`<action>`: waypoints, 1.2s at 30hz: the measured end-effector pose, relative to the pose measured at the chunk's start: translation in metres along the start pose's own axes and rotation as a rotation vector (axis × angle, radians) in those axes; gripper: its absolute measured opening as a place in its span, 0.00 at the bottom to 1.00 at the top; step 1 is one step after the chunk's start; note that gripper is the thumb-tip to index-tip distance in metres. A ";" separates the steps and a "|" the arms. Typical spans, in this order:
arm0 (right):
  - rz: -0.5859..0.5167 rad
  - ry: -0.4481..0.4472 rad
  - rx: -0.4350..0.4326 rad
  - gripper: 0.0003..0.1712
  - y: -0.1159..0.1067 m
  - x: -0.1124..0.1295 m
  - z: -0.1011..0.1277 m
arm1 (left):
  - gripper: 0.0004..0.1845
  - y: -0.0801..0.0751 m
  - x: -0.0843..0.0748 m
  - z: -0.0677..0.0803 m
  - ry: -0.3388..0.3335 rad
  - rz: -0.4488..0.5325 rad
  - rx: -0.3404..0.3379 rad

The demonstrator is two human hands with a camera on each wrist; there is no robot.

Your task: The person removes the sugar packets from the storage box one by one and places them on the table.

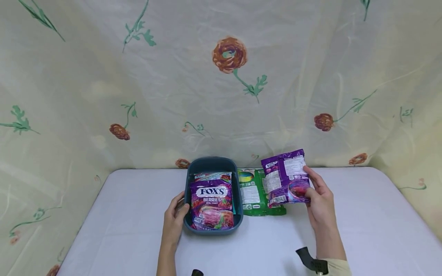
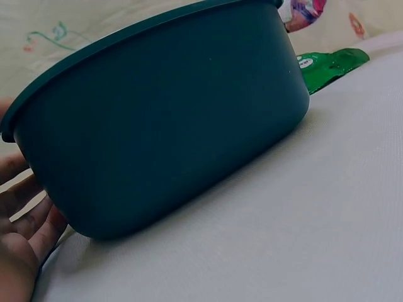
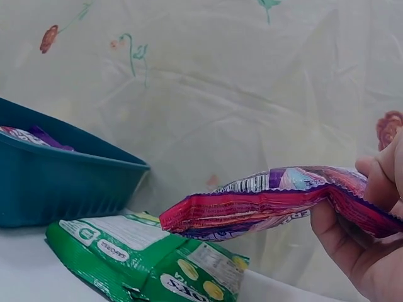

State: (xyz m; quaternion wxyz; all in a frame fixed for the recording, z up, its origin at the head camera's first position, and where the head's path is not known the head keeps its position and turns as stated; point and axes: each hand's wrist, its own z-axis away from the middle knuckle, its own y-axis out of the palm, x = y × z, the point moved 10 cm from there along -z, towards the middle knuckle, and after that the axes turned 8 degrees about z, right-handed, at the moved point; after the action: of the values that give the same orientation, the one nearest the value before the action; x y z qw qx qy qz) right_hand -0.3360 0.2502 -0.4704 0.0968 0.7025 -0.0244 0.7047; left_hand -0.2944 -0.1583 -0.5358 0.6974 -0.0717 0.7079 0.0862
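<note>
My right hand [image 1: 322, 203] pinches a purple candy bag [image 1: 281, 180] at its right edge, thumb on one face and fingers on the other. The printed back of this bag faces up, and it is held above a green candy bag [image 3: 145, 251] lying on the table. My left hand [image 1: 175, 216] rests against the left side of a dark teal bin [image 2: 164, 119], its fingers along the outer wall and the thumb by the rim. Inside the bin lies a purple Fox's Berries candy bag [image 1: 212, 207], partly covering another colourful bag [image 1: 212, 176].
A white cloth covers the table [image 1: 131, 222]. Behind it hangs a pale curtain [image 1: 276, 115] with a flower print, close to the bin and the green bag. The green bag lies right beside the bin's right wall.
</note>
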 end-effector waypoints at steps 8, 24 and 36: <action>-0.001 0.003 -0.001 0.36 -0.003 -0.003 -0.001 | 0.24 -0.001 0.001 0.001 -0.010 0.001 0.004; 0.014 0.036 -0.040 0.35 -0.015 -0.015 -0.006 | 0.24 0.000 0.000 0.001 -0.006 0.002 0.014; 0.031 0.065 -0.081 0.36 -0.025 -0.025 -0.010 | 0.23 0.001 0.000 0.001 -0.011 0.011 0.015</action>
State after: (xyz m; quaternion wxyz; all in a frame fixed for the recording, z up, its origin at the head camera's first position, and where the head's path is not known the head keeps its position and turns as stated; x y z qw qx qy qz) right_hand -0.3415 0.2740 -0.4984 0.1148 0.6743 -0.0605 0.7270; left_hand -0.2934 -0.1575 -0.5360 0.7011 -0.0619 0.7052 0.0850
